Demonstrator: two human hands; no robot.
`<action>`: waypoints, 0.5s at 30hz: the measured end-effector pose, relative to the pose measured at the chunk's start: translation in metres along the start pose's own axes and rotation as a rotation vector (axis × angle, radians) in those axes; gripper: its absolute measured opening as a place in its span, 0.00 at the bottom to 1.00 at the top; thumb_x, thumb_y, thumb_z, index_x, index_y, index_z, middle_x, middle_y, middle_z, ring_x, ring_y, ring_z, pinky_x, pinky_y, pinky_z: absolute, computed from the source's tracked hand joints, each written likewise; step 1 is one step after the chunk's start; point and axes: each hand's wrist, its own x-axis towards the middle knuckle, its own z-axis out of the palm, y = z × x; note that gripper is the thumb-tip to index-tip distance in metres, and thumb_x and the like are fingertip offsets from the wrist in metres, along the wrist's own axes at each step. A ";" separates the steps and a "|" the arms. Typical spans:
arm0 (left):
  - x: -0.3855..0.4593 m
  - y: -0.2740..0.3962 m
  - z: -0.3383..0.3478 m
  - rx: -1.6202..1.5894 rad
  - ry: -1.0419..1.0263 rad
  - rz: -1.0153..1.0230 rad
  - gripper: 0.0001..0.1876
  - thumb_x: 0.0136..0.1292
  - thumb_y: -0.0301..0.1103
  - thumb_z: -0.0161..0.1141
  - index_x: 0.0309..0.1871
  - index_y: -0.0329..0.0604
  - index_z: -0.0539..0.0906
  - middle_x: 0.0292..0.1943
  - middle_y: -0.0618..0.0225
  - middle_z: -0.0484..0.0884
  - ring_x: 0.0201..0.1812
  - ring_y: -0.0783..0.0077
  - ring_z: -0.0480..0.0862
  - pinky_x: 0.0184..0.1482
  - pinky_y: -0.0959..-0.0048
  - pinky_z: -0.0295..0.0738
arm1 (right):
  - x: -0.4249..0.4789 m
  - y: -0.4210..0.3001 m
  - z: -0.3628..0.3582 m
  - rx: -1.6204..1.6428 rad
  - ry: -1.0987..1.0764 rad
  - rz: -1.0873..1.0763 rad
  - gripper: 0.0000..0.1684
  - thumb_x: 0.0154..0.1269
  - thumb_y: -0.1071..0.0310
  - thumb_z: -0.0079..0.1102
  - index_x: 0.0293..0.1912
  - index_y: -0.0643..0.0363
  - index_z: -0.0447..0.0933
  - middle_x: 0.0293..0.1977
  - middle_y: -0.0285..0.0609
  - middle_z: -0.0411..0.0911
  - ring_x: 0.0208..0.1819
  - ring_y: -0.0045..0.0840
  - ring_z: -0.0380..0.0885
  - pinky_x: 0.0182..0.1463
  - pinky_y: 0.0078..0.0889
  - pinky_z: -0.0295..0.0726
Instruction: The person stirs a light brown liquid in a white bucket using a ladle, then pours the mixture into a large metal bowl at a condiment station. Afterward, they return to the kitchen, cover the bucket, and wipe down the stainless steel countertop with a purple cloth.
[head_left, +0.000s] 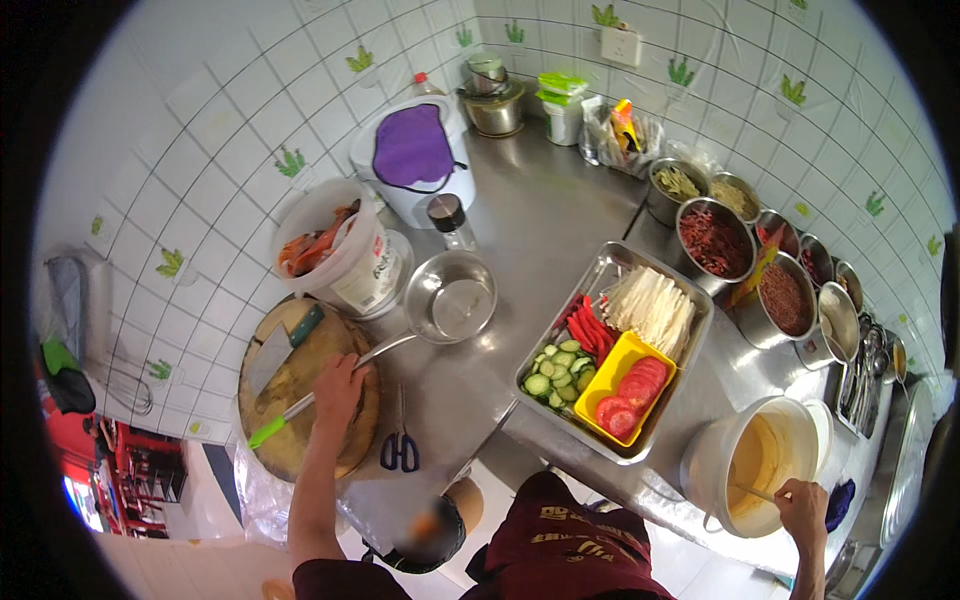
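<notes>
My left hand (337, 390) grips the long handle of a steel dipper pan (451, 296) over the round wooden chopping board (337, 439). Some liquid seems to lie in the pan's bowl. A bright green grip (267, 433) shows beyond my fist, in line with the handle. On the board lies a cleaver (271, 358) with a dark green handle. At the right, my right hand (801, 504) holds a thin pale utensil (754, 492) by its end. Its lower part reaches into a white bucket (705, 457) of tan, creamy mixture (752, 457).
Scissors (401, 446) lie beside the board. A steel tray (529, 397) holds enoki mushrooms, red peppers, cucumber slices and a yellow container of tomato slices. Behind stand a plastic tub (352, 281), a pepper-type jar (450, 221) and several steel seasoning pots (716, 244). A small child's blurred head (427, 529) appears below.
</notes>
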 end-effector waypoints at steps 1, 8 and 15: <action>0.002 -0.001 0.005 0.005 0.021 0.029 0.14 0.61 0.40 0.63 0.48 0.46 0.80 0.41 0.59 0.79 0.42 0.50 0.80 0.40 0.56 0.75 | -0.004 0.010 0.001 -0.098 0.046 -0.006 0.07 0.49 0.65 0.61 0.21 0.55 0.81 0.20 0.48 0.79 0.25 0.41 0.81 0.32 0.42 0.77; -0.001 -0.028 0.020 -0.142 -0.091 -0.025 0.21 0.66 0.37 0.59 0.58 0.35 0.76 0.50 0.46 0.78 0.54 0.45 0.75 0.56 0.54 0.68 | 0.026 -0.024 0.004 -0.157 -0.049 -0.014 0.05 0.55 0.67 0.56 0.27 0.54 0.78 0.22 0.47 0.80 0.26 0.41 0.81 0.30 0.43 0.77; -0.008 0.077 -0.001 -0.195 0.164 0.242 0.17 0.71 0.31 0.53 0.61 0.37 0.74 0.55 0.53 0.76 0.51 0.52 0.79 0.54 0.62 0.74 | -0.007 -0.035 -0.021 -0.223 -0.288 -0.174 0.04 0.55 0.75 0.56 0.33 0.60 0.78 0.28 0.47 0.81 0.32 0.37 0.84 0.32 0.36 0.81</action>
